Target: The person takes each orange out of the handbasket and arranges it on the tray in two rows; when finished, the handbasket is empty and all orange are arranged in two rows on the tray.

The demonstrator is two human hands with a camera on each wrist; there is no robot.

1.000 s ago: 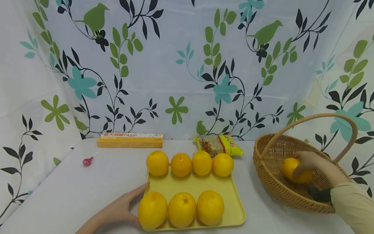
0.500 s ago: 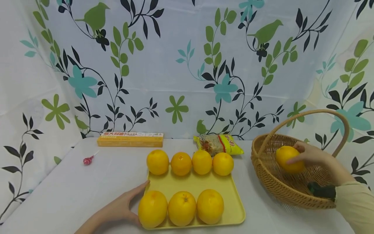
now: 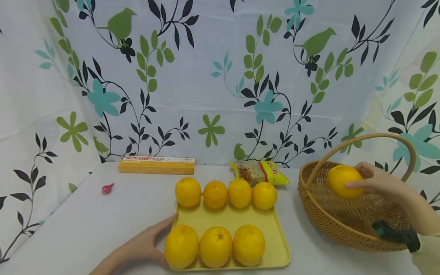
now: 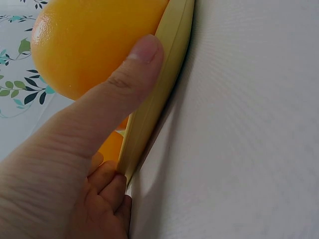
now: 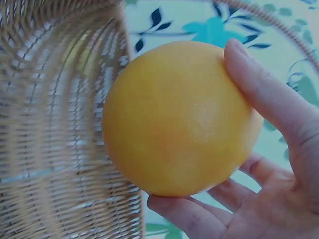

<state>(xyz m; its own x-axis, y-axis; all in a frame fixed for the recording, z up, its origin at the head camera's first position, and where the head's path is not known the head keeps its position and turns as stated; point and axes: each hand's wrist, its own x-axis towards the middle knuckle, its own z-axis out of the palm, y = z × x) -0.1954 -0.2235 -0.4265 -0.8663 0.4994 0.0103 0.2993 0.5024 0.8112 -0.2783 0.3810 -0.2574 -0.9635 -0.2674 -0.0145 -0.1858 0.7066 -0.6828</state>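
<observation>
My right hand (image 3: 379, 183) holds a large yellow grapefruit (image 3: 343, 181) between thumb and fingers, raised at the left inside of the wicker basket (image 3: 330, 217). In the right wrist view the thumb lies along the top of the grapefruit (image 5: 179, 119), with fingers beneath it. My left hand (image 3: 148, 242) rests against the left edge of a yellow tray (image 3: 227, 216), its thumb and index finger spread apart. The left wrist view has the thumb tip (image 4: 147, 50) by the tray rim, near a grapefruit (image 4: 94, 45). Three grapefruits (image 3: 215, 246) line the tray's front; several smaller oranges (image 3: 215, 194) line its back.
A yellow snack packet (image 3: 259, 172) lies behind the oranges. A long pasta box (image 3: 156, 166) sits at the back left, with a red lollipop (image 3: 108, 188) in front of it. The basket's tall handle (image 3: 371, 136) arches over its opening. Patterned cloth (image 3: 220, 76) hangs behind.
My right hand has lifted the grapefruit from the basket's bottom, up and slightly leftward. The view has shifted a little. My left hand stays at the tray's edge.
</observation>
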